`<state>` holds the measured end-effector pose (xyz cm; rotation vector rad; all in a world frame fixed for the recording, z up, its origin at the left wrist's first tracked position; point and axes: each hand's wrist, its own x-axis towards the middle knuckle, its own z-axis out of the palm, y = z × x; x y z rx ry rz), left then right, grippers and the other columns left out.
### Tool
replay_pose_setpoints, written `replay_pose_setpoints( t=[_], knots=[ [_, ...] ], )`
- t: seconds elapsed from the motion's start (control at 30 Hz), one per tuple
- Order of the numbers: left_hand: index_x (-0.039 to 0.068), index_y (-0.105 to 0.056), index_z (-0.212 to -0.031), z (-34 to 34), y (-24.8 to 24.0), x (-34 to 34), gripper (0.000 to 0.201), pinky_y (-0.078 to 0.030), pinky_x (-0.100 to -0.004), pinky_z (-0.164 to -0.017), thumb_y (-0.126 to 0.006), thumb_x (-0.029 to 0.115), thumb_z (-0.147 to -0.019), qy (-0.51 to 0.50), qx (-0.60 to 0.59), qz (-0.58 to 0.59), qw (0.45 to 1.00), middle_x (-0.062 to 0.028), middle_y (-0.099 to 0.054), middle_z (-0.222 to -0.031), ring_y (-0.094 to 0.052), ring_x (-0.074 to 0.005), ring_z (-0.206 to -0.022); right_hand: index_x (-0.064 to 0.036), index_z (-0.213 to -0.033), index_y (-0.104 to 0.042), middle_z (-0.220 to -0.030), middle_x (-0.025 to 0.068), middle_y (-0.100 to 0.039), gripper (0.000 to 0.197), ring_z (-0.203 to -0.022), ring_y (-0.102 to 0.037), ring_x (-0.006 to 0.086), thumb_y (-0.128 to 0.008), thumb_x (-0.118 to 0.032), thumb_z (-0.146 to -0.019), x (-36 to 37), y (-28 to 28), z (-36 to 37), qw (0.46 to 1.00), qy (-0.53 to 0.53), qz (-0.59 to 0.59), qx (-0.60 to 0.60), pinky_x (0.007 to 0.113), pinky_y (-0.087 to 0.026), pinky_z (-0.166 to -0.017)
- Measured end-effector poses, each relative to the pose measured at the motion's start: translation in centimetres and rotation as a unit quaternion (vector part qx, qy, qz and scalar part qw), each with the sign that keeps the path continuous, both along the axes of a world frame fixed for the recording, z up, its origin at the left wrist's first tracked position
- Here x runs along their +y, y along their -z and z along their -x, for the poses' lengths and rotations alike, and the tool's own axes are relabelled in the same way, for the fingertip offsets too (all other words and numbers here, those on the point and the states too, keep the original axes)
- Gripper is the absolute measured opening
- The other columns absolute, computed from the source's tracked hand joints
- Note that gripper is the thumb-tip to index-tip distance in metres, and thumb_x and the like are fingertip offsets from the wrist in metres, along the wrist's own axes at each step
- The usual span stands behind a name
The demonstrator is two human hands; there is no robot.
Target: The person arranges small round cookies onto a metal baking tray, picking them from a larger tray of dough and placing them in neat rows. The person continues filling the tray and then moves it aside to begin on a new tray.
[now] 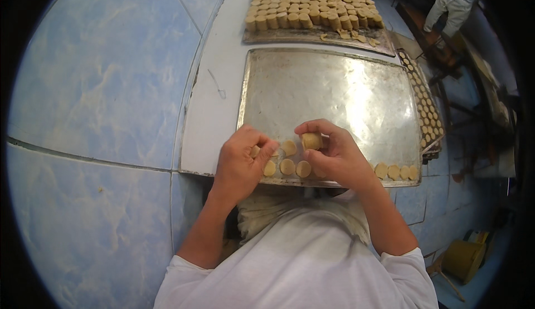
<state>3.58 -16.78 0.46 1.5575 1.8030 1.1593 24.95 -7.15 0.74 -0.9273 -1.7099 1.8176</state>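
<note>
My right hand (pixel 341 155) grips a short tan dough cylinder (pixel 311 141) between thumb and fingers, over the near part of a bare metal baking tray (pixel 312 91). My left hand (pixel 243 155) is closed in a pinch just left of it. Tan dough shows by its fingers, but what the fingertips hold is unclear. Between the hands another dough piece (pixel 289 148) rests on the tray. Flat dough rounds (pixel 287 167) lie in a row along the near edge, partly covered by my right hand. More rounds (pixel 393 172) continue the row at the right corner.
Beyond the tray, many dough cylinders (pixel 312 8) stand packed on another tray (pixel 312 37), with scraps at its front. A thin wire tool (pixel 217 84) lies on the white table (pixel 206 119). A rounds-filled tray (pixel 426 105) sits lower right. A person (pixel 450 5) stands far right.
</note>
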Motion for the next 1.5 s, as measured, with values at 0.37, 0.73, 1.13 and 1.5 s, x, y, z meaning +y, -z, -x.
replay_pose_setpoints(
  t=[0.37,0.73,1.13,1.5],
  knots=[
    [-0.001,-0.069,-0.099,-2.0,-0.5,3.0,0.01,-0.049,-0.0315,-0.072,-0.072,0.008,-0.098,0.062,-0.074,0.063,0.993,-0.0074,-0.064,-0.096,-0.058,-0.0155,-0.079,0.0007,-0.134,-0.061,-0.109,0.0055,-0.07,0.034,-0.095,-0.071,0.0098,-0.068,-0.003,-0.101,-0.1,0.7,-3.0,0.993,0.037,0.1,0.042,0.025,-0.058,-0.08],
    [0.0,-0.072,-0.097,-4.6,-0.7,3.4,0.014,-0.051,-0.0361,-0.074,-0.075,0.014,-0.096,0.116,0.02,0.053,0.992,-0.0107,-0.065,-0.097,-0.062,-0.0232,-0.082,0.0022,-0.126,-0.066,-0.104,0.0044,-0.069,0.033,-0.082,-0.063,0.0061,-0.075,-0.012,-0.098,-0.8,1.5,-5.1,0.993,0.113,-0.009,0.02,0.023,-0.053,-0.072],
    [-0.001,-0.069,-0.095,-5.2,-0.7,5.4,0.011,-0.048,-0.0345,-0.073,-0.071,0.01,-0.096,0.121,-0.013,0.047,0.991,-0.01,-0.064,-0.094,-0.059,-0.0207,-0.082,-0.0011,-0.13,-0.06,-0.105,0.0008,-0.067,0.031,-0.088,-0.063,0.0052,-0.069,-0.001,-0.1,-0.7,1.0,-7.9,0.989,0.146,0.012,0.029,0.022,-0.053,-0.073],
    [0.002,-0.071,-0.094,-8.8,-1.4,5.7,0.014,-0.049,-0.0377,-0.075,-0.074,0.015,-0.098,0.197,-0.057,0.028,0.978,-0.0095,-0.062,-0.091,-0.06,-0.0247,-0.084,0.0003,-0.128,-0.062,-0.107,0.0015,-0.065,0.027,-0.086,-0.062,0.0041,-0.07,-0.003,-0.102,-1.4,2.0,-8.1,0.99,0.139,-0.01,0.03,0.022,-0.051,-0.07]
  ],
)
